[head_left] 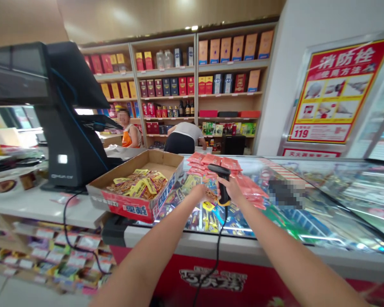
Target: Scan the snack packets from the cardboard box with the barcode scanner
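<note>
My right hand [231, 188] grips a black barcode scanner [223, 174] by its handle, with the scanner's head pointing left. A black cable hangs down from the handle's yellow-edged base. Just left of the scanner, my left hand [199, 194] is closed on a small snack packet [210, 196] with brown contents and a yellow label, held beneath the scanner's head. Both hands are above the glass top of a chest freezer [179, 228]. Close by on the left, an open cardboard box [115, 209] holds many similar yellow-labelled packets [142, 184].
Stacked pink packets [249, 187] lie on the freezer glass behind my hands. A black point-of-sale terminal [73, 128] stands left on a white counter [80, 213]. Behind, one person [185, 132] bends at the shelves and another person [129, 133] is further left.
</note>
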A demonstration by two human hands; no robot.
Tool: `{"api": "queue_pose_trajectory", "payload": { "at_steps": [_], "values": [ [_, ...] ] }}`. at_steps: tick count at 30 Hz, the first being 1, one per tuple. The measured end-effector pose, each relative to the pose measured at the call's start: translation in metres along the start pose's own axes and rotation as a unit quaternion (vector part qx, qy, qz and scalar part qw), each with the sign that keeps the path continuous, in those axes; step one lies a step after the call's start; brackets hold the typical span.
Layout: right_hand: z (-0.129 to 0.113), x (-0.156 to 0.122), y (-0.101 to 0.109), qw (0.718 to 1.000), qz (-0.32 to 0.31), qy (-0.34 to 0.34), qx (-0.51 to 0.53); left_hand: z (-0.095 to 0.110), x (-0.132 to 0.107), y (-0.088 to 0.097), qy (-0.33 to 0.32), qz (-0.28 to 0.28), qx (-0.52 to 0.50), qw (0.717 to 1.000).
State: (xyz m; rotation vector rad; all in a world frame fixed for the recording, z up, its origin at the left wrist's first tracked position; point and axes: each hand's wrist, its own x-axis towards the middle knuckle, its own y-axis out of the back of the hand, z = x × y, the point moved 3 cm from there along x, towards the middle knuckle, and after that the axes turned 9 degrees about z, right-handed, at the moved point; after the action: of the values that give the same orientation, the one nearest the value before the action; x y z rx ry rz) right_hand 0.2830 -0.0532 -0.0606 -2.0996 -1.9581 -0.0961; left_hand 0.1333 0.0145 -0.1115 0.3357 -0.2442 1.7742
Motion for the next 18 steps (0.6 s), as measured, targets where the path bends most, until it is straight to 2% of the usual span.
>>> {"api": "queue_pose_trajectory", "payload": {
  "at_steps": [2,4,7,12,16,18],
  "values": [
    [0.007,0.004,0.000,1.000,0.002,-0.006,-0.002,-0.001,0.009,0.000,-0.003,-0.003,0.076,0.997],
    [0.014,0.006,-0.001,1.000,0.007,-0.014,0.012,-0.002,0.015,0.004,-0.012,0.019,0.104,0.994],
    [0.019,0.006,-0.003,0.999,0.009,-0.016,0.034,-0.006,0.018,0.012,0.011,0.047,0.006,0.999],
    [0.016,-0.003,-0.006,1.000,-0.018,-0.012,0.019,-0.012,0.019,0.015,0.083,0.027,-0.117,0.989],
    [0.012,-0.007,-0.005,0.999,-0.031,-0.011,0.022,-0.011,0.026,0.020,0.147,0.026,-0.239,0.959],
    [0.012,-0.007,-0.004,0.999,-0.034,-0.012,0.034,-0.012,0.028,0.022,0.189,-0.012,-0.292,0.937]
  ]
}}
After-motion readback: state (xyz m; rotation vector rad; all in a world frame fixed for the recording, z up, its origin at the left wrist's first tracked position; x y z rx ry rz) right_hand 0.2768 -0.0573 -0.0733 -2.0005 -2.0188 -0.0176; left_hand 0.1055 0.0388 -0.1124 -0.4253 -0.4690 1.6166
